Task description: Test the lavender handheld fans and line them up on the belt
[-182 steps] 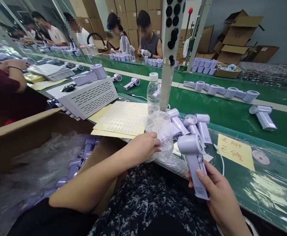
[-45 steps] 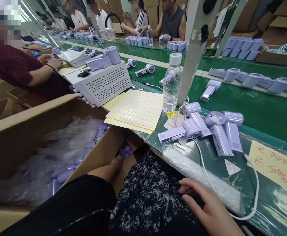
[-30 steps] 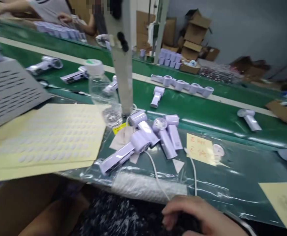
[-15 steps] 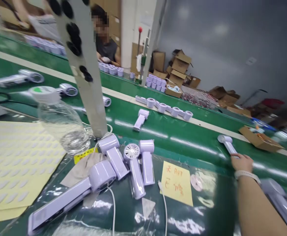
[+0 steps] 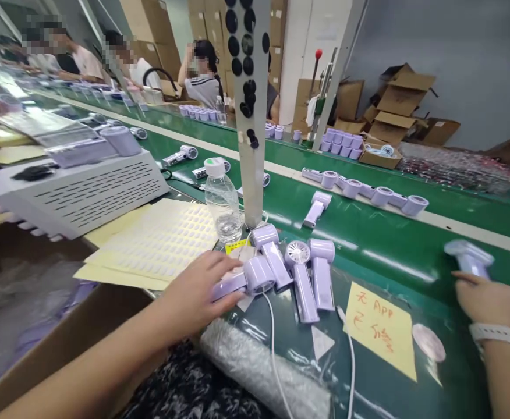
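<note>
My left hand [image 5: 206, 285] is wrapped around the handle of a lavender handheld fan [image 5: 259, 274] lying at the table's near side, and a white cable [image 5: 273, 349] hangs by its head. At the right, over the green belt, my right hand [image 5: 488, 299] grips another handheld fan [image 5: 468, 256], blurred by motion, its head pointing away from me. Between the hands lie three more fans: one with its head turned sideways [image 5: 275, 256], one showing its round grille [image 5: 298, 253] and a third [image 5: 323, 273] beside it.
A clear water bottle [image 5: 222, 203] stands by a metal post [image 5: 250, 174]. Sticker sheets [image 5: 167, 244] lie left, near a slotted grey box [image 5: 106, 192]. A handwritten yellow note [image 5: 381, 331] lies right. More fans rest on the green belt [image 5: 395, 244]; people sit beyond it.
My left hand has come into view and taken hold of the near fan's handle. My right hand still holds its fan, now blurred. The view has swung left.
</note>
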Tool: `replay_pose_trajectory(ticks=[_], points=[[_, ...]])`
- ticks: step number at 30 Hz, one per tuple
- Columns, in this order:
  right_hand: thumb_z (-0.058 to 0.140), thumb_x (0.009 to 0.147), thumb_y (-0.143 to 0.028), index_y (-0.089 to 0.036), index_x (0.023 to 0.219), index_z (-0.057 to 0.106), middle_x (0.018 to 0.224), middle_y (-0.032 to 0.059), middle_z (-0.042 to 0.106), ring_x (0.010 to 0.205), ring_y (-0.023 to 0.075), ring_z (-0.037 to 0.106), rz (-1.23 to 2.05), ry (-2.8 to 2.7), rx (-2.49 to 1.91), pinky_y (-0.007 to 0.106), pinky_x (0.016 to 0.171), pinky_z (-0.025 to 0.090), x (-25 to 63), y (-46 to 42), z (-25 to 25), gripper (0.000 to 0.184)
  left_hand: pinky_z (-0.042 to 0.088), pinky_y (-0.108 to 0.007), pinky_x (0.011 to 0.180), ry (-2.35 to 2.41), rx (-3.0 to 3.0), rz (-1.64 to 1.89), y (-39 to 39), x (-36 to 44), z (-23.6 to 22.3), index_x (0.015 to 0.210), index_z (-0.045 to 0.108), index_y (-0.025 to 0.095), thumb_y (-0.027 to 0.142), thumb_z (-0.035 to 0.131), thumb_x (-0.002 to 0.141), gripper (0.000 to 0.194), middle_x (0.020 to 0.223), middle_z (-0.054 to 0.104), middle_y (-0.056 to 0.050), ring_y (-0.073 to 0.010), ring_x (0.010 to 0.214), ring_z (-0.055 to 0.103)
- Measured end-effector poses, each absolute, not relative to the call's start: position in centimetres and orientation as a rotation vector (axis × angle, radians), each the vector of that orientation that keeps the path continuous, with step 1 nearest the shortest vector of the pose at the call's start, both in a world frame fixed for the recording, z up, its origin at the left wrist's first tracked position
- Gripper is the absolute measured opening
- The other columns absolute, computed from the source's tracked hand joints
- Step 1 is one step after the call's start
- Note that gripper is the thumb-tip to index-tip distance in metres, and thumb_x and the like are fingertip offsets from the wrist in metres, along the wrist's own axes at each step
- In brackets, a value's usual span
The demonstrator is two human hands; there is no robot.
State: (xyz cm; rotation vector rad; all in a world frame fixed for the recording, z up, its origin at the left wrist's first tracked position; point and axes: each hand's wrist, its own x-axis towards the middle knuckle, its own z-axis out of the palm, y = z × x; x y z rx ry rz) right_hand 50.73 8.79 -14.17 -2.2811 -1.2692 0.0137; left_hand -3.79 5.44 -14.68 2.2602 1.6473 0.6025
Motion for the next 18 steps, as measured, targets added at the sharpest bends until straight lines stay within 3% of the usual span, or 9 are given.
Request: replay_pose_trajectory(ticks=[3,5,8,11,13,15,16,18], points=[[0.058,0.09,-0.027,-0.01,0.102,0.085,0.072,0.0203,0.071,0.068,0.0303,0.07,0.146,-1.134,-2.231,0.044,0.059,0.044,46.3,6.0,-12.8,0.034,0.051,-0.053,0.101,1.563,2.351,0.383,6.6,-2.4,-15.8,0.119,0.066,0.017,0.041,0.059,0.085,0.041,0.117,0.07,-0.017,-0.0363,0.111,0.063],[0.055,0.096,-0.034,-0.014,0.121,0.079,0.088,0.0166,0.078,0.078,0.0266,0.074,0.227,-1.117,-2.133,0.037,0.065,0.051,42.9,3.1,-11.7,0.04,0.051,-0.051,0.102,1.563,2.294,0.564,6.7,-2.5,-16.0,0.121,0.063,0.018,0.04,0.059,0.085,0.042,0.117,0.069,-0.014,-0.0343,0.111,0.063],[0.067,0.091,-0.042,-0.021,0.117,0.08,0.096,0.0115,0.08,0.089,0.0284,0.075,0.273,-1.123,-1.912,0.039,0.076,0.058,36.5,-1.1,-10.8,0.036,0.054,-0.048,0.095,1.509,1.999,0.891,5.8,-2.6,-15.3,0.105,0.069,0.021,0.052,0.075,0.075,0.044,0.106,0.069,-0.009,-0.0326,0.101,0.065],[0.066,0.092,-0.034,-0.026,0.104,0.082,0.114,0.0096,0.078,0.104,0.0295,0.074,0.287,-1.235,-1.55,0.048,0.09,0.059,28.7,-4.1,-11.6,0.022,0.058,-0.045,0.083,1.112,1.465,0.939,3.9,-0.3,-14.5,0.094,0.071,0.019,0.076,0.077,0.065,0.064,0.097,0.073,-0.011,-0.0313,0.09,0.069],[0.057,0.098,-0.024,-0.025,0.108,0.081,0.134,0.0128,0.07,0.12,0.0301,0.068,0.222,-1.413,-1.457,0.052,0.099,0.056,24.1,-5.6,-12.7,0.026,0.059,-0.047,0.089,0.792,1.088,0.985,2.7,2.2,-14.6,0.104,0.071,0.019,0.086,0.071,0.063,0.079,0.111,0.074,-0.013,-0.0333,0.102,0.07],[0.049,0.1,-0.017,-0.022,0.112,0.08,0.144,0.0165,0.062,0.133,0.0324,0.059,0.139,-1.654,-1.415,0.056,0.106,0.051,21.1,-6.6,-13.7,0.034,0.057,-0.049,0.097,0.633,0.85,1.012,2.0,4.2,-15.1,0.11,0.07,0.021,0.087,0.07,0.063,0.081,0.118,0.075,-0.012,-0.0356,0.116,0.068],[0.047,0.101,-0.017,-0.021,0.114,0.079,0.142,0.0175,0.063,0.133,0.0324,0.058,0.155,-1.765,-1.396,0.054,0.105,0.051,20.6,-6.9,-14.1,0.035,0.057,-0.05,0.098,0.614,0.795,1.004,1.9,4.7,-15.4,0.109,0.07,0.022,0.087,0.07,0.063,0.08,0.117,0.076,-0.011,-0.0368,0.12,0.066],[0.046,0.102,-0.024,-0.021,0.115,0.074,0.12,0.0157,0.073,0.115,0.0292,0.068,0.266,-1.812,-1.518,0.047,0.093,0.058,21.3,-6.7,-14.5,0.032,0.058,-0.051,0.098,0.652,0.783,0.988,2.0,4.7,-15.8,0.107,0.07,0.023,0.088,0.07,0.061,0.08,0.112,0.077,-0.01,-0.0392,0.123,0.065]])
